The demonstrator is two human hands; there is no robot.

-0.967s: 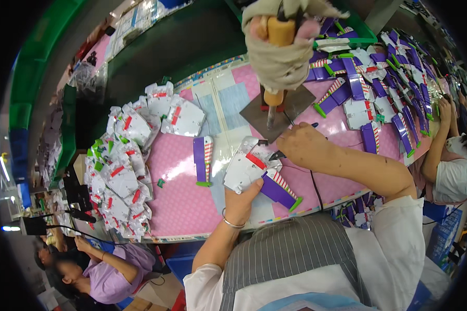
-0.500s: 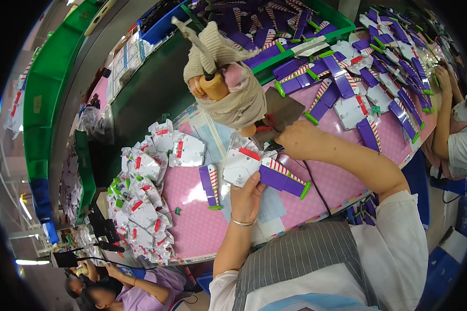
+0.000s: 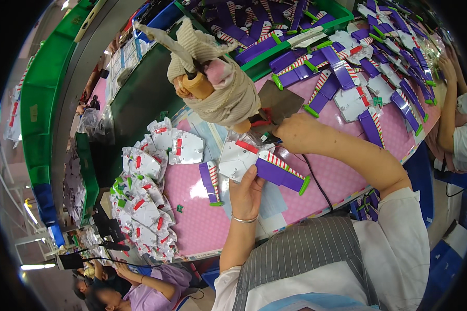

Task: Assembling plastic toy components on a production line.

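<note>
My left hand (image 3: 246, 197) pinches the lower edge of a white plastic toy shell (image 3: 235, 162) with a red strip. A purple wing (image 3: 281, 173) with a red-and-white striped edge and green tip sticks out from the shell's right side. My right hand (image 3: 298, 133) is closed at the shell's upper right, its fingertips around something small that I cannot make out. Just above the shell hangs a cloth-wrapped tool (image 3: 218, 96) with an orange-tan body, partly hiding the shell's top. A loose purple wing (image 3: 209, 182) lies left of my left hand.
White shells (image 3: 145, 207) are heaped at the left. Winged shells (image 3: 371, 98) pile up at the right, and a green bin (image 3: 296, 41) of wings stands behind. A dark plate (image 3: 280, 103) lies beyond my right hand. A black cable (image 3: 319, 181) crosses the pink tabletop (image 3: 202, 223). Co-workers sit at both sides.
The view has shifted slightly. My left hand still grips the shell and wing, tilted a little differently. My right hand has stayed close to the shell's upper right edge.
</note>
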